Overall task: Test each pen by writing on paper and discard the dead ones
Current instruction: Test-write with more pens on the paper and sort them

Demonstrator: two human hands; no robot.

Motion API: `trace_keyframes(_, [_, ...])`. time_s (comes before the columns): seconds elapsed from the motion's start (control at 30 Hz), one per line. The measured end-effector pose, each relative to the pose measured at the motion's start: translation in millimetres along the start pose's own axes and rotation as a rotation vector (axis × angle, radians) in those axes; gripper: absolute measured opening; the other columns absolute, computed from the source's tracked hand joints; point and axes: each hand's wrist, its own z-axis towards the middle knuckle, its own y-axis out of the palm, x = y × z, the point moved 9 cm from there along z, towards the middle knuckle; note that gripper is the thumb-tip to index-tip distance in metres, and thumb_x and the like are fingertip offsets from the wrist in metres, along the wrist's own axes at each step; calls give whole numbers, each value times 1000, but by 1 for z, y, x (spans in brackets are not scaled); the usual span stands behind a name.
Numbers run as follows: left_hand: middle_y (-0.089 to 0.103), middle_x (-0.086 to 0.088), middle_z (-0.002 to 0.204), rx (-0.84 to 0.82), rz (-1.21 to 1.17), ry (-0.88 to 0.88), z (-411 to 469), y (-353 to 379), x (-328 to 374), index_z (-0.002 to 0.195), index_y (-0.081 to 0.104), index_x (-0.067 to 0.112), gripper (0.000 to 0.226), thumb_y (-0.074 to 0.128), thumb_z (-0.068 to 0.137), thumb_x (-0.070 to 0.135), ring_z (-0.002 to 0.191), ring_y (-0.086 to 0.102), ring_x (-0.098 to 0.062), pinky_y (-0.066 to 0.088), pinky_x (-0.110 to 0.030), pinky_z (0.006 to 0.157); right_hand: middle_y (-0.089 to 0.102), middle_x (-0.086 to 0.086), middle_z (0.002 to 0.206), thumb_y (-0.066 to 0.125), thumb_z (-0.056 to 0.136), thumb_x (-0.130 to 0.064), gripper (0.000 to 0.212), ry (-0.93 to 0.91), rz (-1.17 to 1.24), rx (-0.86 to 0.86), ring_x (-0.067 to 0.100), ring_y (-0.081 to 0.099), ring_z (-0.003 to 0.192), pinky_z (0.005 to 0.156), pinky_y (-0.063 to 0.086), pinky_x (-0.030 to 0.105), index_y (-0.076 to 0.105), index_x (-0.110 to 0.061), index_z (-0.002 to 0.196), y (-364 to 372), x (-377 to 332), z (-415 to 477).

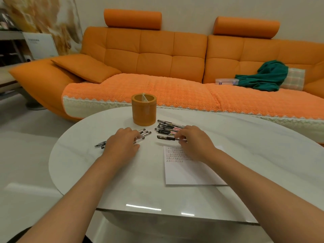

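Orange sofa [154, 53], tufted back, two roll headrests [132, 19]. On its seat: orange cushion [84, 67] at left end; green blanket [266, 76] and clear plastic box [226, 81] toward right. Behind the sofa, plain pale wall [192, 7]. Before it, glossy pale floor [26, 137].

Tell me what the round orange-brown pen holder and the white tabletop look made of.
Round orange-brown pen holder: likely bamboo or wood; matte, thick-walled, with a base ring. White oval tabletop: probably polished stone or a sintered slab; faint veining, glossy sheen.

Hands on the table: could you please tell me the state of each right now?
Left hand: rests on the left pens; grip cannot be told.
Right hand: pinches a black pen.
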Motion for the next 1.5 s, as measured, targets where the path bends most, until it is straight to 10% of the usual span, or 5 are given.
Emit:
trace_keyframes(0.63, [65,7,105,33,267,70,-4,-4,-8,109,69,35,19,57,97,26,104,54,-20,34,-29,78,62,2,117,53,95,-12,35,-78,-264,56,26,55,103,81,38,36,64,-27,124,26,-42,43])
trace_keyframes(0.93, [67,5,112,23,167,88,-9,-10,-9,116,69,40,27,53,97,27,109,56,-19,34,-29,76,66,3,106,54,96,-18,28,-374,-73,-75,25,56,98,83,45,39,71,-24,118,57,-114,33])
trace_keyframes(1.5, [66,17,103,-76,-291,107,-11,-5,33,116,70,38,22,54,101,35,92,58,-10,43,-30,69,64,-2,107,56,92,-20,25,-180,-116,-17,19,57,103,87,43,31,68,-24,113,-5,-45,-6])
